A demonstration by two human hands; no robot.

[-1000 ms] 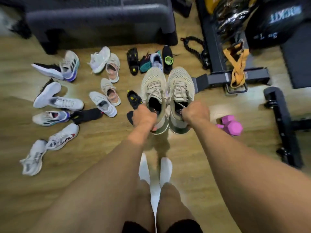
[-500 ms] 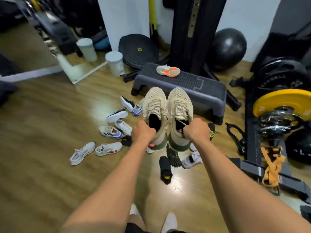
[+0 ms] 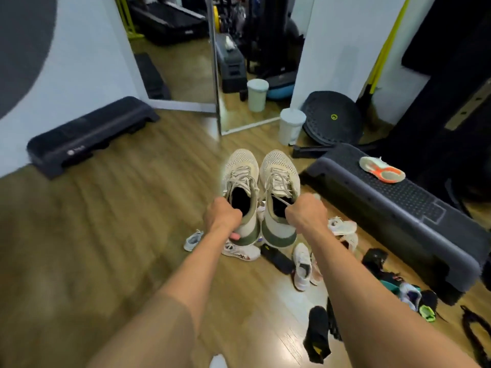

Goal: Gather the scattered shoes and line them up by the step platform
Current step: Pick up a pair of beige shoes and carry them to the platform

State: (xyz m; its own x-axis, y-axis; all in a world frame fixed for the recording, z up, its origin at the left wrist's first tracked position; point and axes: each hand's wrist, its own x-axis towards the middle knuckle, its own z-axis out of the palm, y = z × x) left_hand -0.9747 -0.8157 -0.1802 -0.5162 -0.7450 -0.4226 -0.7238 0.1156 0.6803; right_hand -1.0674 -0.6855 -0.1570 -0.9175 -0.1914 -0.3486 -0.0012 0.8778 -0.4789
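In mid-air over the floor (image 3: 111, 235), two beige shoes hang side by side, toes pointing away from the person, heels toward the wrists. The left hand (image 3: 221, 217) is closed on the collar of the left shoe (image 3: 240, 179); the right hand (image 3: 305, 215) is closed on the collar of the right shoe (image 3: 279, 176). Their long axes run parallel, straight ahead. The platform (image 3: 398, 221) lies to the right and slightly ahead, so the right hand is nearer to it; a white-and-orange shoe (image 3: 381, 170) rests on top. Scattered shoes (image 3: 301, 264) lie beneath and right of the hands, along its near side. A second platform (image 3: 87, 134) sits far left, by the wall. I judge the pair must swing rightward and down.
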